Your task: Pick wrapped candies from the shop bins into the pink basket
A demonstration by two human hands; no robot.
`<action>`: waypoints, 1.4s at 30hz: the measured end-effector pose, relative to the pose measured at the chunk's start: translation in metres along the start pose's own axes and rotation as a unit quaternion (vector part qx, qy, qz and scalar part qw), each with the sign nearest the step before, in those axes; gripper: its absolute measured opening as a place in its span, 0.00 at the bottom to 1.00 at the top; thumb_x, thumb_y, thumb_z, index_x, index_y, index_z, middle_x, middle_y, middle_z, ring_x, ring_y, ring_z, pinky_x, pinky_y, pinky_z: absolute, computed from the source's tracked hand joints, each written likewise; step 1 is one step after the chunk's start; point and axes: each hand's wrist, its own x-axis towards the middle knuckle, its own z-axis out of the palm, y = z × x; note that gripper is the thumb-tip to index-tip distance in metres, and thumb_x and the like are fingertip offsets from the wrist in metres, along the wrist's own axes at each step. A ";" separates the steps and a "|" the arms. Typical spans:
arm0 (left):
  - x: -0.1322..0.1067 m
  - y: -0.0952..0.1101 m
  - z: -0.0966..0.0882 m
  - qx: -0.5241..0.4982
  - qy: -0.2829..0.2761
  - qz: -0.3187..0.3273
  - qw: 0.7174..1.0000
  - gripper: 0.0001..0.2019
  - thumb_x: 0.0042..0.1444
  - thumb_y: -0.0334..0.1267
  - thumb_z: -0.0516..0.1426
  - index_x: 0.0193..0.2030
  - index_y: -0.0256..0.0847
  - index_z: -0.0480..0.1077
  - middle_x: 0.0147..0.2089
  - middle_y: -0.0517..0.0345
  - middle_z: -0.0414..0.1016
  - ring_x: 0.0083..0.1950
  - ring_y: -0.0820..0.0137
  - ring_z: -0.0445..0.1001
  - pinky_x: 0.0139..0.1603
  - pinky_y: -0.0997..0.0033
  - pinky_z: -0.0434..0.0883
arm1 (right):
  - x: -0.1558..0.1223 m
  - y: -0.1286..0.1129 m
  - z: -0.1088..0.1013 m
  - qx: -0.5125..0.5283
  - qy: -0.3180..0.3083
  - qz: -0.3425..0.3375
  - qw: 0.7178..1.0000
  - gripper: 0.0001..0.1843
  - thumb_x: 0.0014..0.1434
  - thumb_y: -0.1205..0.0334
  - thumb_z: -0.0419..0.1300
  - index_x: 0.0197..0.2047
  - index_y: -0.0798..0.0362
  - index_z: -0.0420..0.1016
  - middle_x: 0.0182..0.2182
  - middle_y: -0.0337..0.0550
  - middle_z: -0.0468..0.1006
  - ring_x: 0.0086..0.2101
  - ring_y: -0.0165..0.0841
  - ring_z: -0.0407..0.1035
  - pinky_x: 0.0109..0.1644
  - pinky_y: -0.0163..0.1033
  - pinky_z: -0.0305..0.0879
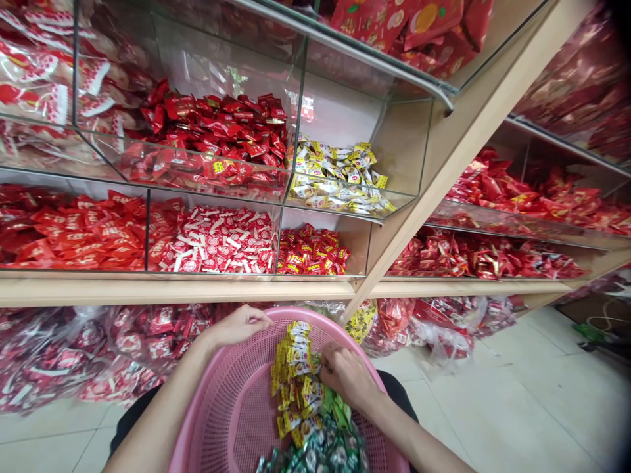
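A pink plastic basket [236,407] rests on my lap, low in the view. In it lie a pile of yellow wrapped candies [294,381] and green and silver wrapped ones [320,447]. My left hand [239,325] grips the basket's far rim, fingers curled over it. My right hand [345,374] is closed among the yellow candies, pinching some of them.
Glass-fronted shelf bins stand ahead: red candies [217,131], yellow and white candies [340,177], red and white ones [217,240], and more red bins to the right [493,256]. Clear plastic bags of red candies [73,355] lie on the tiled floor [517,394] under the shelves.
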 end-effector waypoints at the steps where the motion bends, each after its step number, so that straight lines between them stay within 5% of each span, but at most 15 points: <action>1: 0.000 0.000 0.000 -0.001 0.000 0.000 1.000 0.18 0.52 0.47 0.54 0.41 0.37 0.76 0.43 0.54 0.78 0.44 0.65 0.73 0.46 0.70 0.67 | 0.000 -0.001 -0.001 -0.017 0.005 0.002 1.000 0.06 0.50 0.72 0.53 0.31 0.53 0.67 0.32 0.42 0.74 0.33 0.32 0.68 0.32 0.34 0.51; 11: 0.001 -0.003 0.001 0.008 0.001 0.012 1.000 0.18 0.53 0.47 0.53 0.41 0.35 0.76 0.42 0.51 0.78 0.43 0.64 0.73 0.44 0.69 0.67 | -0.007 -0.001 -0.003 -0.083 0.038 0.017 0.996 0.07 0.51 0.70 0.52 0.34 0.54 0.68 0.32 0.45 0.75 0.32 0.34 0.69 0.31 0.37 0.50; 19: 0.002 -0.008 0.001 0.018 0.006 0.022 1.000 0.19 0.53 0.47 0.53 0.41 0.35 0.76 0.42 0.51 0.79 0.42 0.65 0.73 0.44 0.70 0.67 | -0.023 0.008 -0.024 -0.025 0.033 0.078 0.996 0.04 0.52 0.68 0.52 0.31 0.53 0.67 0.32 0.43 0.74 0.32 0.33 0.69 0.31 0.35 0.50; 26: 0.003 -0.009 0.001 0.019 0.000 0.018 1.000 0.19 0.53 0.47 0.53 0.42 0.34 0.75 0.43 0.51 0.78 0.43 0.65 0.73 0.44 0.70 0.67 | -0.057 -0.023 -0.010 0.009 -0.014 0.038 0.999 0.07 0.49 0.71 0.52 0.29 0.51 0.68 0.30 0.39 0.75 0.31 0.32 0.70 0.30 0.35 0.51; 32: 0.003 -0.011 0.001 0.019 0.003 0.014 1.000 0.19 0.53 0.47 0.53 0.41 0.36 0.75 0.43 0.52 0.78 0.43 0.65 0.73 0.45 0.69 0.67 | -0.059 -0.043 -0.001 -0.001 -0.064 0.032 0.997 0.09 0.51 0.71 0.52 0.32 0.51 0.70 0.34 0.40 0.75 0.32 0.32 0.71 0.29 0.33 0.53; 37: 0.003 -0.010 0.001 0.010 0.004 0.014 1.000 0.18 0.52 0.47 0.54 0.41 0.36 0.76 0.43 0.52 0.79 0.43 0.65 0.73 0.45 0.69 0.67 | -0.048 -0.025 -0.009 0.074 -0.038 0.019 0.996 0.05 0.54 0.66 0.53 0.32 0.50 0.70 0.34 0.39 0.74 0.34 0.31 0.69 0.34 0.32 0.54; 42: 0.003 -0.009 0.001 0.016 0.004 0.014 1.000 0.19 0.52 0.47 0.53 0.41 0.36 0.76 0.42 0.52 0.79 0.42 0.66 0.73 0.44 0.70 0.67 | -0.034 -0.002 -0.001 0.056 -0.044 0.020 0.997 0.12 0.52 0.67 0.54 0.42 0.50 0.69 0.39 0.43 0.73 0.37 0.34 0.68 0.36 0.34 0.55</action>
